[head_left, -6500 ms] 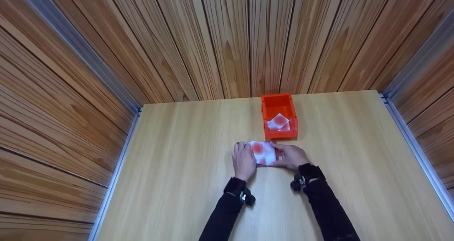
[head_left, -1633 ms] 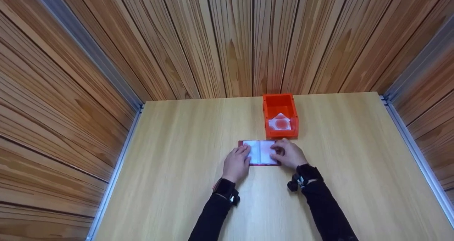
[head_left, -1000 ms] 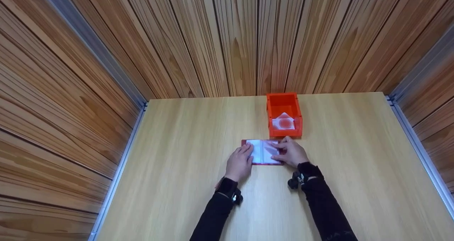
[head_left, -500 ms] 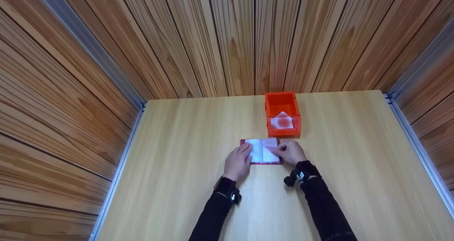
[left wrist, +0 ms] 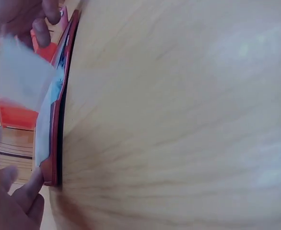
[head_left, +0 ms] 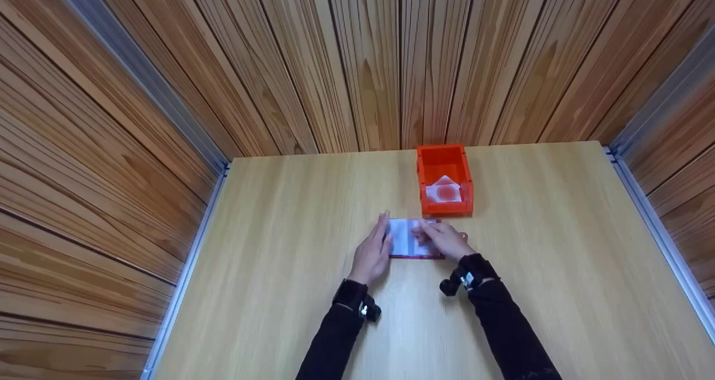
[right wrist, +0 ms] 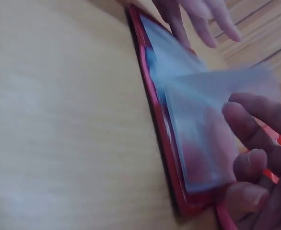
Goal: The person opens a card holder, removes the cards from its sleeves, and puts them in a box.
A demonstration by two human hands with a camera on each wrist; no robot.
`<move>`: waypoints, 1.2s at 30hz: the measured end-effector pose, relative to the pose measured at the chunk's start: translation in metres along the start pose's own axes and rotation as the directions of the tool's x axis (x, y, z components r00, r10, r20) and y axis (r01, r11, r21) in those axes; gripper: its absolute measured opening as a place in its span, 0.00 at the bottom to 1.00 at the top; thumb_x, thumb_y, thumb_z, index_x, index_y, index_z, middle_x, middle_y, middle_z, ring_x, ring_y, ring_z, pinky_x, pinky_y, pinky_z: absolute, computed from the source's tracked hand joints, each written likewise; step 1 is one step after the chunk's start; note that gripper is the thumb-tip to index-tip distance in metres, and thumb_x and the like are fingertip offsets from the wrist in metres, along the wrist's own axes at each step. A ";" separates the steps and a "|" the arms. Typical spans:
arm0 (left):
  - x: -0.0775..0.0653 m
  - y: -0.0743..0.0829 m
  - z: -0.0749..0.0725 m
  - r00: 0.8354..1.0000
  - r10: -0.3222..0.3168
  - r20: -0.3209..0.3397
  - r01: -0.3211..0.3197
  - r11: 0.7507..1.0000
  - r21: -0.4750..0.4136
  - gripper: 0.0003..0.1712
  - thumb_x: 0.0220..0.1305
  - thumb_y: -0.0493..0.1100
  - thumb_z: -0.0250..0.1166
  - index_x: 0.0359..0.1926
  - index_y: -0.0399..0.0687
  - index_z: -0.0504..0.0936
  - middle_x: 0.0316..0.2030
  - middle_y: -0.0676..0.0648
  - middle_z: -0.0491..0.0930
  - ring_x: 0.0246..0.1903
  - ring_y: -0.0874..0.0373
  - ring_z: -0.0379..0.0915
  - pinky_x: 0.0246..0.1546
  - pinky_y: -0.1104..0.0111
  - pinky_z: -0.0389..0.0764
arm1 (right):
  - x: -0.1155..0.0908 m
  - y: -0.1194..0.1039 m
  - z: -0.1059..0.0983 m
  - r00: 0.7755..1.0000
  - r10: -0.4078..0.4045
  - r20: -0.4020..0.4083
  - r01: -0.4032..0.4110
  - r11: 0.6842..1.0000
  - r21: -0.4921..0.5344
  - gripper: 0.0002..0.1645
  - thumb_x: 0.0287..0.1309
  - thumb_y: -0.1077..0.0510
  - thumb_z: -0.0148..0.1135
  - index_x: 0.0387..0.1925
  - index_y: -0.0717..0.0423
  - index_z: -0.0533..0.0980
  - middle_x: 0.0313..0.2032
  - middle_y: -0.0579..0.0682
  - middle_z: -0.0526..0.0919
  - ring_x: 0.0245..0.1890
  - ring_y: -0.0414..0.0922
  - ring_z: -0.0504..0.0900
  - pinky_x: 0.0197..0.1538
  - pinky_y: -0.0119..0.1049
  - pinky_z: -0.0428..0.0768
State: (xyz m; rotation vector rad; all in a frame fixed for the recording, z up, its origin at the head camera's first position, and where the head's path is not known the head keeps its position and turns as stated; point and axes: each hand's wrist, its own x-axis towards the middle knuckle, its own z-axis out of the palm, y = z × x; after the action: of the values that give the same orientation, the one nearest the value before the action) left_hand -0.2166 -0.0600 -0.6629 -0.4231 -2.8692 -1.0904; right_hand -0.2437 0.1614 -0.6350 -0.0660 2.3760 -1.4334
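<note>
A small card holder (head_left: 400, 238) with a red cover and clear plastic sleeves lies spread on the table. My left hand (head_left: 370, 256) rests at its left edge with fingers fairly straight; in the left wrist view a fingertip touches the cover's corner. Over the right half is my right hand (head_left: 447, 240). A clear sleeve page (right wrist: 203, 129) stands partly raised and blurred beside the right fingers (right wrist: 239, 120), which are loosely bent with the thumb apart from them. A red tab (head_left: 463, 236) with a snap shows past the right wrist.
Behind the card holder stands an orange bin (head_left: 445, 208), holding several white cards (head_left: 445, 191) with reddish circles. Wood-plank walls (head_left: 357, 61) rise at the back and sides of the light wooden table (head_left: 279, 229).
The right hand has moved left across the right half, and a clear page is now lifted. The left fingers have slid from the left page to the outer edge. Earlier, a red-circled card showed there.
</note>
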 end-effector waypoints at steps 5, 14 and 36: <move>0.001 -0.004 0.002 0.999 0.039 -0.020 -0.038 0.997 0.072 0.31 0.82 0.47 0.49 0.80 0.46 0.61 0.79 0.41 0.60 0.72 0.45 0.68 0.67 0.54 0.74 | 0.003 -0.006 0.019 0.996 -0.047 0.074 0.060 0.979 -0.195 0.27 0.78 0.41 0.50 0.48 0.54 0.86 0.43 0.53 0.81 0.45 0.49 0.78 0.51 0.43 0.74; -0.002 0.000 0.011 0.999 0.043 0.016 -0.046 0.940 0.339 0.26 0.78 0.44 0.57 0.73 0.47 0.73 0.72 0.48 0.73 0.72 0.53 0.68 0.72 0.60 0.69 | 0.003 -0.009 0.025 0.991 -0.100 0.090 0.127 0.911 -0.393 0.20 0.71 0.54 0.64 0.62 0.45 0.81 0.46 0.48 0.83 0.40 0.43 0.74 0.44 0.37 0.71; -0.008 0.006 0.007 0.999 0.052 0.014 -0.054 0.941 0.335 0.27 0.79 0.47 0.56 0.73 0.43 0.72 0.72 0.45 0.73 0.73 0.50 0.68 0.73 0.59 0.68 | -0.008 0.018 -0.022 0.998 -0.042 0.043 0.057 0.884 -0.463 0.51 0.54 0.44 0.79 0.76 0.41 0.66 0.63 0.57 0.81 0.56 0.52 0.77 0.67 0.56 0.74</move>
State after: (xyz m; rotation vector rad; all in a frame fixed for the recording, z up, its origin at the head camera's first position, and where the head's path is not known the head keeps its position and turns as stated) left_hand -0.2066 -0.0529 -0.6655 -0.4769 -2.9456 -0.5729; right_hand -0.2411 0.1901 -0.6388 -0.2717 2.6543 -0.8398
